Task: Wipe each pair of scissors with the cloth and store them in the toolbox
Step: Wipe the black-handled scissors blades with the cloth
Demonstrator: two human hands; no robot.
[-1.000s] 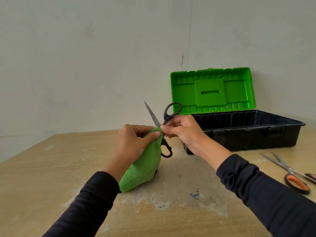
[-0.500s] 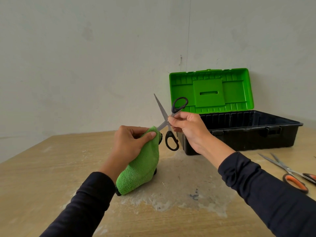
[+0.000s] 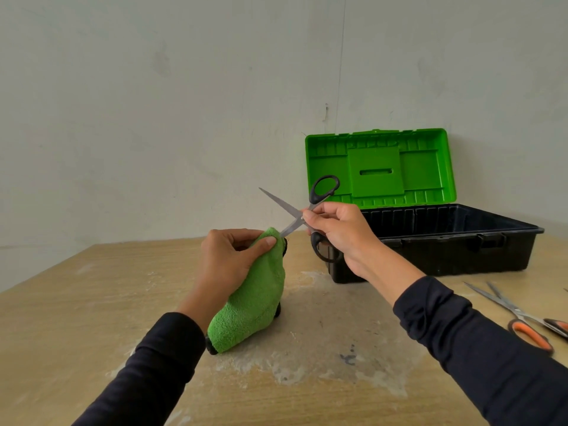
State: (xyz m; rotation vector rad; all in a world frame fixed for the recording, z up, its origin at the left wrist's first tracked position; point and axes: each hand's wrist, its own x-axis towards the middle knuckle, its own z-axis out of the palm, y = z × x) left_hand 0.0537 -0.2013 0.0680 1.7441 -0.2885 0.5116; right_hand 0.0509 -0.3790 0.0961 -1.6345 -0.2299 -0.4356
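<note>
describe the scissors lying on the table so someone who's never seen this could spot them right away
Start at the open toolbox with the green lid against the wall. On the table in front of its right end lies a pair of orange-handled scissors, blades parted. The black-handled scissors are held in the air instead.

No readable text, label, brand or number anywhere — toolbox lid (image 3: 375, 167) plain — scissors unmarked.

Lower blade tip of black scissors (image 3: 296, 221) buried in cloth (image 3: 255, 296). Lower handle loop partly behind right hand (image 3: 341, 232). Orange scissors (image 3: 522, 318) at 4 o'clock cropped by frame edge. Toolbox (image 3: 445, 241) floor out of sight.
</note>
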